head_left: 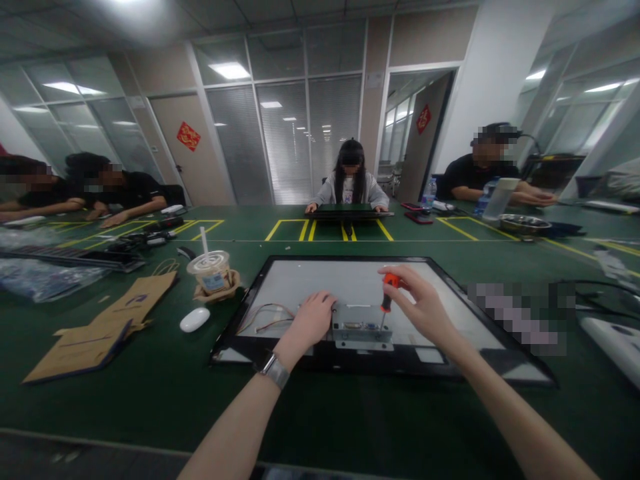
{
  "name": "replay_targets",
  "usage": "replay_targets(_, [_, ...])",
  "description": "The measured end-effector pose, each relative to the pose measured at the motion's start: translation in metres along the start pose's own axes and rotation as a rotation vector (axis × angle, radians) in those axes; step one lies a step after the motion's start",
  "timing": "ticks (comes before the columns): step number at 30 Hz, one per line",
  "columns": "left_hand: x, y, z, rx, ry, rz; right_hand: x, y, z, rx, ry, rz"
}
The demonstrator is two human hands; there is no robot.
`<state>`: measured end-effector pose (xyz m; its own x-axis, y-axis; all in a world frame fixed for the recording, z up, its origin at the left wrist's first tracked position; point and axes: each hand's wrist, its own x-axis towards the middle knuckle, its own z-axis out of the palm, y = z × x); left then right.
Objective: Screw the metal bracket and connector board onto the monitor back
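A flat display panel (300, 280) with a black frame and a pale back lies on the green table. On its near side sits a metal bracket (363, 333) with connector ports along its face. My right hand (417, 300) grips a screwdriver (389, 293) with an orange and black handle. The screwdriver stands nearly upright, its tip down at the bracket's right part. My left hand (315, 317), a watch on its wrist, rests on the panel against the bracket's left side with its fingers extended. Thin wires (270, 313) run across the panel left of that hand.
Left of the panel are a drink cup (213, 270) with a straw, a white mouse (195, 320) and brown paper bags (110, 327). A white device (613, 347) and a metal bowl (525, 225) are at the right. Across the table a person holds a dark panel (345, 213).
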<state>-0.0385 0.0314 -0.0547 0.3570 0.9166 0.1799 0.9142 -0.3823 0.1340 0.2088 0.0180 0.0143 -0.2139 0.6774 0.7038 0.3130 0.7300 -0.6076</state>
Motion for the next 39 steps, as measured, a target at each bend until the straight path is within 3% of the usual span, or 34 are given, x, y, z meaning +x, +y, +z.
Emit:
replay_targets(6, [-0.001,0.001,-0.001,0.005,0.006,0.008,0.000,-0.001,-0.007,0.251,-0.219,0.151])
replay_targets(14, [-0.002,0.001,-0.001,0.001,0.017,0.004,0.003,-0.008,-0.006,-0.005,-0.075,0.012])
replay_targets(19, [-0.001,0.002,-0.002,0.012,0.006,0.011,-0.001,-0.001,-0.006,0.140,-0.144,0.061])
replay_targets(26, [-0.002,0.004,-0.004,0.008,0.003,-0.006,0.000,0.007,-0.002,-0.006,0.002,0.002])
replay_targets(33, [-0.003,0.004,-0.006,0.010,-0.017,-0.010,-0.001,0.002,-0.004,0.101,-0.086,0.039])
replay_targets(39, [-0.002,0.003,-0.004,0.010,-0.007,-0.008,-0.001,0.007,-0.001,0.058,0.006,0.006])
